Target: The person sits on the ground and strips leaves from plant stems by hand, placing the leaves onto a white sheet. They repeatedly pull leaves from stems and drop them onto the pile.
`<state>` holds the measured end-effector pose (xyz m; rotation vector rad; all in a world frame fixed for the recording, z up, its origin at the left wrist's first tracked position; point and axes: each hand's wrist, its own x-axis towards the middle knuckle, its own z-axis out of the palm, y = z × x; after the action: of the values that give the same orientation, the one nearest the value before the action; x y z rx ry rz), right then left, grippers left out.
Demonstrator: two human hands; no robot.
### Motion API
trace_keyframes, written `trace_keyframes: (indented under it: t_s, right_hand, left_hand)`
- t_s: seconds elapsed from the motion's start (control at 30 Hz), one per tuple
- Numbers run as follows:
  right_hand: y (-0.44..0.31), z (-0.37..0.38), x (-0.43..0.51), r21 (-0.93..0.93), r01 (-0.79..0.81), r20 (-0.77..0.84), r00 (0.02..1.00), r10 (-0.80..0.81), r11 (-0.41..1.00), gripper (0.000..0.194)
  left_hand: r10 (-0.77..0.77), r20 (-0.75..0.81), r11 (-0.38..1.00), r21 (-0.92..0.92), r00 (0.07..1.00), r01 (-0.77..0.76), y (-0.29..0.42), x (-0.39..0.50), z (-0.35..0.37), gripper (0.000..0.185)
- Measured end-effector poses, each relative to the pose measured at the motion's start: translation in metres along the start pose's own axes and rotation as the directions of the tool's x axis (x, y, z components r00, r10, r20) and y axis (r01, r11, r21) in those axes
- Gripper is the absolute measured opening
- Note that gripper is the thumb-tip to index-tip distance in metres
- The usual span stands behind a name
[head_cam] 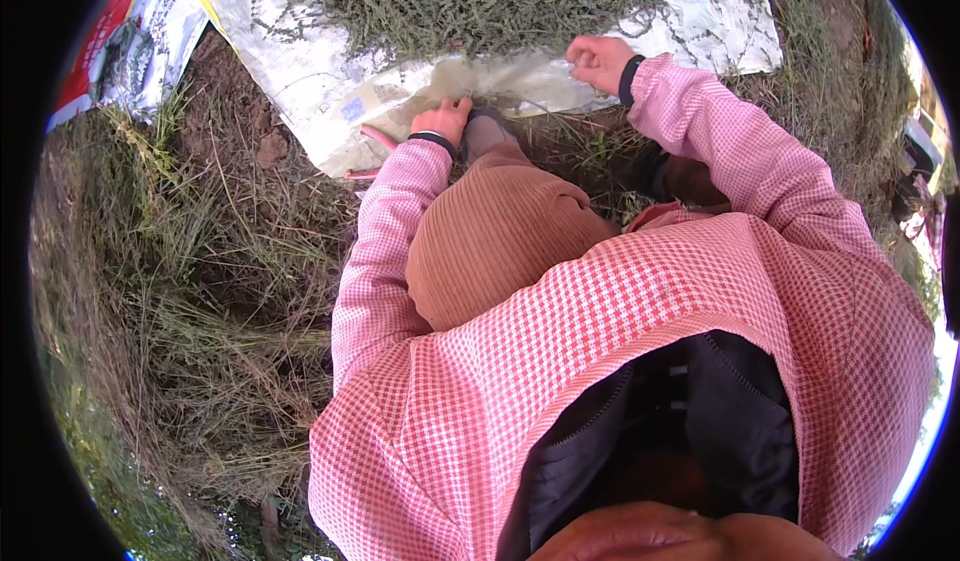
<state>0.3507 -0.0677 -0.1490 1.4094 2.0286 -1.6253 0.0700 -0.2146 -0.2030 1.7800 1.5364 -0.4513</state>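
Observation:
A heap of cut green plant stems (480, 5) lies on a white woven plastic sheet (300, 103) in front of me. My left hand (442, 119) is at the sheet's near edge, beside my grey shoe (486, 131). Its fingers are bent at the edge; whether they grip it is unclear. Above the sheet's near right part, my right hand (600, 62) has its fingers curled, close to the heap. Anything inside those fingers is hidden. Between the hands, part of the sheet looks blurred. Two pink-red handle-like pieces (379, 137) lie partly under my left forearm.
Another printed red-and-white sack (150, 43) with dark plant matter on it lies at the far left. Dry grass and cut stalks (225, 291) cover the ground at my left. Bare soil (229, 103) shows between the sheets. My bent knee (495, 238) rises between my arms.

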Motion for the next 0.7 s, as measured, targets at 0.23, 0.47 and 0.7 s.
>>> trace_keyframes:
  t_s: [0.23,0.47,0.7]
  right_hand:
    - [-0.017,0.072,-0.003,-0.521,0.376,0.409,0.898,-0.162,0.766,0.05]
    - [0.016,0.11,0.006,-0.644,0.567,0.455,0.823,-0.339,0.513,0.036]
    - [0.023,0.09,-0.039,-0.477,0.219,0.669,0.719,0.19,0.851,0.022]
  left_hand:
    - [-0.145,-0.133,0.973,-0.197,0.98,0.118,0.003,-0.003,-0.009,0.024]
    - [-0.34,-0.356,0.784,-0.618,0.87,0.053,-0.005,-0.015,-0.05,0.02]
    - [-0.402,-0.434,0.613,-0.781,0.806,-0.114,0.007,-0.021,-0.063,0.016]
